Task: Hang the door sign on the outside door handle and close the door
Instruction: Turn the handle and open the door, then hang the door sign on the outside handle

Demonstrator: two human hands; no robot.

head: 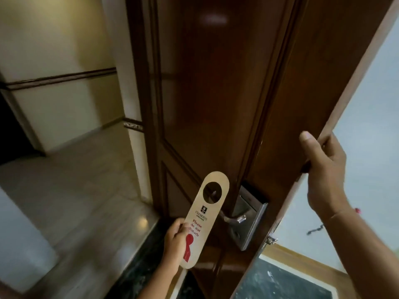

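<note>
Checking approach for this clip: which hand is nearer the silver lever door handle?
Left. The left hand holds the beige door sign just left of the silver lever door handle; the right hand grips the dark wooden door's edge higher up.

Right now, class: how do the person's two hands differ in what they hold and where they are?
The left hand pinches the lower end of the door sign; the right hand grips the door's edge. The left hand sits low, level with the door handle; the right hand sits higher. Both are shut on something.
</note>
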